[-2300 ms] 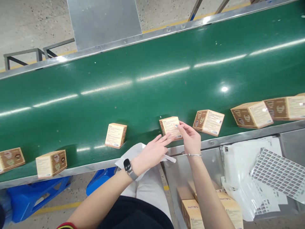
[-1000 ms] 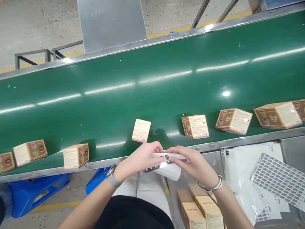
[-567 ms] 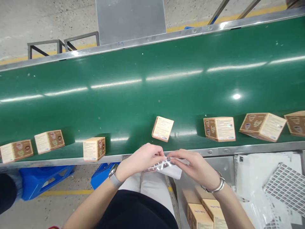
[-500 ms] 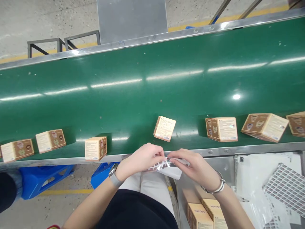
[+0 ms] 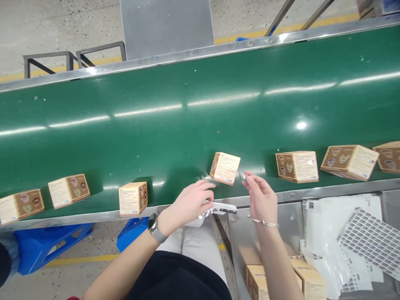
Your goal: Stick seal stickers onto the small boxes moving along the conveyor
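Note:
My left hand [image 5: 193,203] is closed on a white sticker sheet [image 5: 226,208] with dark printed marks, folded or curled at the belt's near edge. Between the fingertips of my right hand [image 5: 261,193] is a small sticker [image 5: 244,177], whitish with a bit of green, raised off the sheet. Just beyond both hands, a brown and cream printed box [image 5: 225,168] rests on the green belt, close to the right fingertips but apart from them.
The green conveyor belt [image 5: 162,137] carries more such boxes, to the left [image 5: 133,198] and to the right [image 5: 296,166]. On the metal side table [image 5: 281,216] lie gridded sticker sheets [image 5: 371,241] and clear plastic. More boxes [image 5: 308,279] stand below my right arm. Blue stools [image 5: 53,246] are at the lower left.
My right hand has parted from the left hand and the sheet, moving up and right with the small sticker. The left hand keeps the sheet. Nearby boxes appear slightly further right in view.

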Available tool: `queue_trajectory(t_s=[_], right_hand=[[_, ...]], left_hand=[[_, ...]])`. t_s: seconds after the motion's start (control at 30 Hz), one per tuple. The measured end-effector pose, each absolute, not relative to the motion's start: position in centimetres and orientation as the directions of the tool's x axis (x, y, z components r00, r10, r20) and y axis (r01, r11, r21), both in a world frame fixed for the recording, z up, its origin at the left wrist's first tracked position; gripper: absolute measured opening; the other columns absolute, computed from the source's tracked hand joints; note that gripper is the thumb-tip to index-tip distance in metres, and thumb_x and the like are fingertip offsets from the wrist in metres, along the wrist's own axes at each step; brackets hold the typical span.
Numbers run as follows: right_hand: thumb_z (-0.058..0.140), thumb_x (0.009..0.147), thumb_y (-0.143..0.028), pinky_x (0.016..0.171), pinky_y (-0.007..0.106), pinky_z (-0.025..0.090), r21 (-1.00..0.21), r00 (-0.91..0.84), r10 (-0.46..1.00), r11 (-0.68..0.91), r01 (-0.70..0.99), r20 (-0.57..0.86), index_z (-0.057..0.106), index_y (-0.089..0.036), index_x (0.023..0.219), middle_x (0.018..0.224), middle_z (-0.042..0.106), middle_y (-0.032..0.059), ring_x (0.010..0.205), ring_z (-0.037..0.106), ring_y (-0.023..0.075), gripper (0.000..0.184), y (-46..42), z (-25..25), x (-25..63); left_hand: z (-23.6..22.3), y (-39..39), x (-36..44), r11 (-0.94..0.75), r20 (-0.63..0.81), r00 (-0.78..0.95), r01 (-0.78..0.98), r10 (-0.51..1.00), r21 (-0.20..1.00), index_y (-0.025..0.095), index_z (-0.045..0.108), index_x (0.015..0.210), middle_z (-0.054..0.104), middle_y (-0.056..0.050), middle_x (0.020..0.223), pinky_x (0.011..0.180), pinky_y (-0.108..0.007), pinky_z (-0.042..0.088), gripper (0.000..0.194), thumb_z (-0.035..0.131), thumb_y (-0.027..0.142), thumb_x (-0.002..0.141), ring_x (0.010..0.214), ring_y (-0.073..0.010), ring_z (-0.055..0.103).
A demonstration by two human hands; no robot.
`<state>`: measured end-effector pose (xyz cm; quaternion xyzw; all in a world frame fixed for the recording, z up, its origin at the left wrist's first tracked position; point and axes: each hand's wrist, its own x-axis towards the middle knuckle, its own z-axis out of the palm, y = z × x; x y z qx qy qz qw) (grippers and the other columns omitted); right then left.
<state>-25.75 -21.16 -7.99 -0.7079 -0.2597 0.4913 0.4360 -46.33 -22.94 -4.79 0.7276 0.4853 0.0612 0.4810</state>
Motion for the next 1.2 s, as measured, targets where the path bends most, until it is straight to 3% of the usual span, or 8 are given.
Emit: queue_trajectory(t_s=[0.03, 0.1, 0.3, 0.43, 0.77, 0.97, 1.07, 1.2], right_hand=[[0.082, 0.063, -0.043, 0.087, 0.037, 0.054, -0.859, 0.46, 0.731, -0.481, -0.176, -0.504, 0.068, -0.019, 0.076, 0.098, 0.073, 0.0066, 0.097, 0.067, 0.0212, 0.031, -20.8, -8.9, -26.2], [0.082, 0.06, -0.048, 0.083, 0.036, 0.056, -0.854, 0.515, 0.684, -0.448, -0.264, -0.518, 0.067, -0.019, 0.079, 0.096, 0.073, 0.0059, 0.094, 0.068, 0.0204, 0.038, -20.0, -10.5, -27.5], [0.078, 0.062, -0.047, 0.074, 0.033, 0.059, -0.876, 0.635, 0.606, -0.383, -0.293, -0.478, 0.066, -0.018, 0.079, 0.103, 0.073, 0.0071, 0.092, 0.07, 0.0219, 0.036, -19.2, -12.5, -30.1], [0.078, 0.062, -0.045, 0.077, 0.034, 0.059, -0.892, 0.679, 0.586, -0.369, -0.262, -0.442, 0.067, -0.017, 0.078, 0.111, 0.071, 0.0088, 0.097, 0.068, 0.0237, 0.034, -19.2, -12.6, -29.7], [0.073, 0.066, -0.046, 0.08, 0.035, 0.057, -0.918, 0.751, 0.578, -0.383, -0.097, -0.32, 0.062, -0.018, 0.079, 0.104, 0.07, 0.0094, 0.095, 0.067, 0.0225, 0.033, -18.4, -13.3, -28.1], [0.071, 0.068, -0.044, 0.091, 0.037, 0.053, -0.907, 0.818, 0.525, -0.421, 0.009, -0.235, 0.056, -0.022, 0.087, 0.113, 0.062, 0.0082, 0.101, 0.063, 0.0213, 0.033, -17.6, -13.8, -27.9], [0.073, 0.064, -0.045, 0.08, 0.037, 0.057, -0.897, 0.831, 0.491, -0.441, -0.023, -0.262, 0.05, -0.024, 0.096, 0.111, 0.059, 0.0073, 0.095, 0.064, 0.0213, 0.044, -16.5, -14.4, -26.8], [0.064, 0.069, -0.051, 0.07, 0.039, 0.057, -0.888, 0.785, 0.531, -0.458, -0.051, -0.319, 0.05, -0.023, 0.088, 0.088, 0.06, 0.0039, 0.083, 0.066, 0.0224, 0.036, -15.4, -12.8, -24.1]], left_hand=[[-5.4, -22.9, -46.1, -0.185, -0.296, 0.576, 0.631, 0.762, 0.753, 0.017, 0.064, 0.079, 0.051, -0.009, 0.146, 0.109, -0.04, 0.04, 0.015, 0.061, 0.024, 0.092, 0.139, -0.0273, 0.042], [-6.5, -22.6, -45.4, -0.36, -0.201, 0.669, 0.6, 0.716, 0.715, 0.016, 0.065, 0.078, 0.033, -0.008, 0.159, 0.12, -0.043, 0.028, 0.017, 0.06, 0.023, 0.093, 0.149, -0.0265, 0.025], [-7.9, -21.4, -43.6, -0.521, -0.214, 0.748, 0.609, 0.628, 0.598, 0.015, 0.067, 0.074, 0.033, -0.009, 0.158, 0.121, -0.039, 0.029, 0.017, 0.061, 0.015, 0.09, 0.148, -0.0226, 0.028], [-7.9, -21.1, -42.9, -0.536, -0.196, 0.753, 0.602, 0.628, 0.592, 0.016, 0.067, 0.072, 0.034, -0.008, 0.157, 0.121, -0.036, 0.029, 0.017, 0.061, 0.013, 0.088, 0.148, -0.0214, 0.027], [-8.3, -20.2, -41.0, -0.482, -0.232, 0.763, 0.581, 0.603, 0.656, 0.016, 0.067, 0.068, 0.03, -0.007, 0.159, 0.12, -0.038, 0.03, 0.021, 0.059, 0.01, 0.087, 0.149, -0.022, 0.025], [-8.2, -19.2, -39.8, -0.484, -0.242, 0.771, 0.576, 0.588, 0.659, 0.017, 0.07, 0.077, 0.043, -0.009, 0.153, 0.121, -0.038, 0.028, 0.015, 0.06, 0.01, 0.086, 0.148, -0.0211, 0.028], [-8.5, -18.9, -39.4, -0.48, -0.236, 0.787, 0.551, 0.57, 0.683, 0.017, 0.068, 0.072, 0.039, -0.007, 0.155, 0.121, -0.041, 0.027, 0.017, 0.061, 0.009, 0.085, 0.148, -0.0224, 0.027], [-8.0, -19.0, -39.7, -0.38, -0.214, 0.763, 0.518, 0.609, 0.766, 0.017, 0.064, 0.069, 0.036, -0.008, 0.157, 0.12, -0.043, 0.027, 0.018, 0.063, 0.015, 0.087, 0.147, -0.0244, 0.029]])
